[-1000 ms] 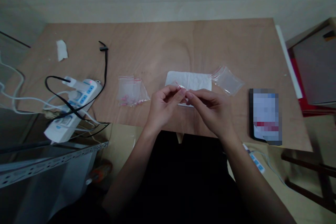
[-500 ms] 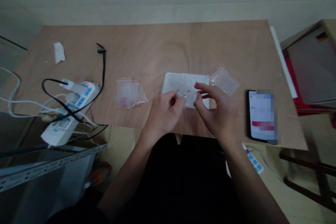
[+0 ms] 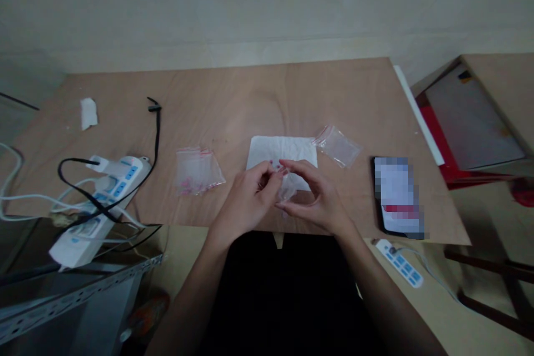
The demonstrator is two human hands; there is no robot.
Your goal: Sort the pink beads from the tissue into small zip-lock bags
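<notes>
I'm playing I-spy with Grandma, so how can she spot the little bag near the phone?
Find the wooden table, then the white sheet near its front edge. Between that sheet and the phone lies a clear bag. It lies alone, showing no pink bits, unlike the bags on the left.

The wooden table (image 3: 233,100) holds a white scrap (image 3: 89,113), a black cord (image 3: 157,133), part of a white power strip (image 3: 137,166), some clear zip bags (image 3: 198,169), a white sheet (image 3: 283,147), another zip bag (image 3: 339,147) and a phone (image 3: 394,194).
</notes>
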